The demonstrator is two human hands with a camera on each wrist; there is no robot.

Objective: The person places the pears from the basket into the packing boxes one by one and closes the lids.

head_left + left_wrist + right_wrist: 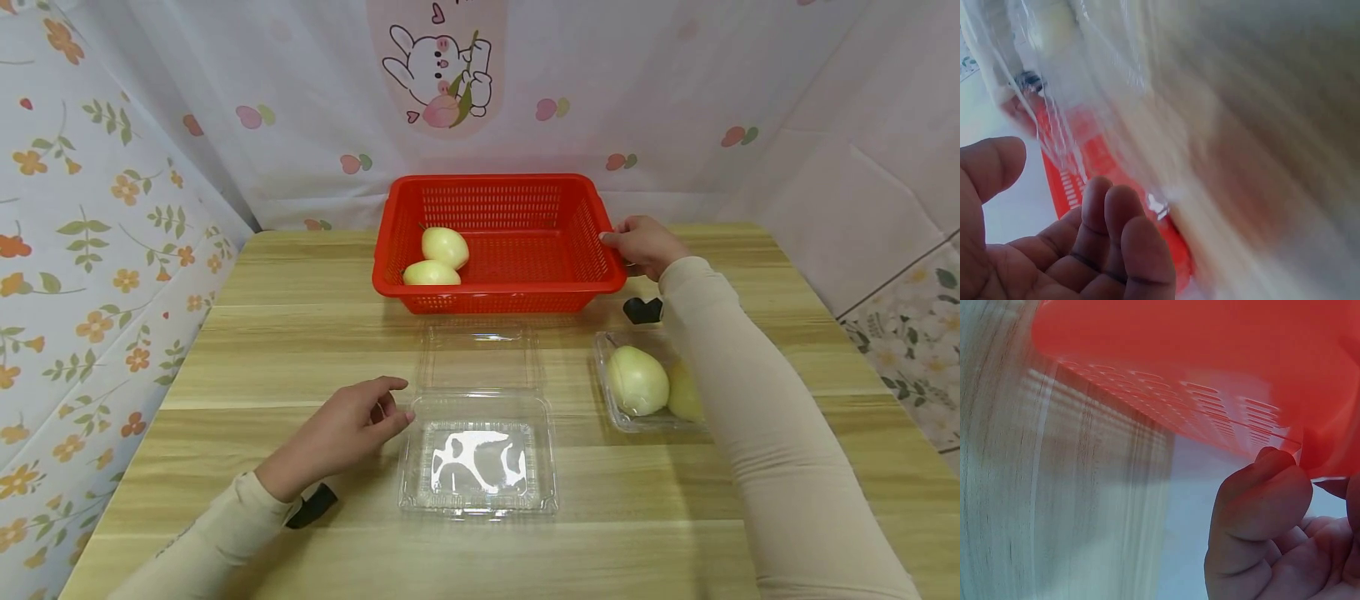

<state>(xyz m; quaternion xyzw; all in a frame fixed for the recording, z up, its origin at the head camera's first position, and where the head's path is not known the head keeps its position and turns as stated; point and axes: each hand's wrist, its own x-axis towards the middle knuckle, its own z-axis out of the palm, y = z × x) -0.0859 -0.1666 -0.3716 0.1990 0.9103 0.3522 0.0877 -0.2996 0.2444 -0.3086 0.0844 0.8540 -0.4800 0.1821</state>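
Note:
My right hand (647,243) grips the right rim of a red plastic basket (510,302), fingers curled under the edge and thumb on top, as the right wrist view also shows. Two pale yellow pears (446,247) lie at the basket's left end. Beside an opened clear plastic clamshell box (480,500) hovers my left hand (341,429), its fingers loosely bent around nothing. The box's lid lies folded back toward the basket, and no fruit is inside. In the left wrist view the box (1129,56) is blurred just past the fingertips.
To the right, partly behind my right forearm, a second clear box (618,417) contains pears (637,381). All stand on a wood-grain table (300,333). A patterned curtain (300,108) hangs along the back, close behind the basket, and another floral cloth (97,292) borders the left.

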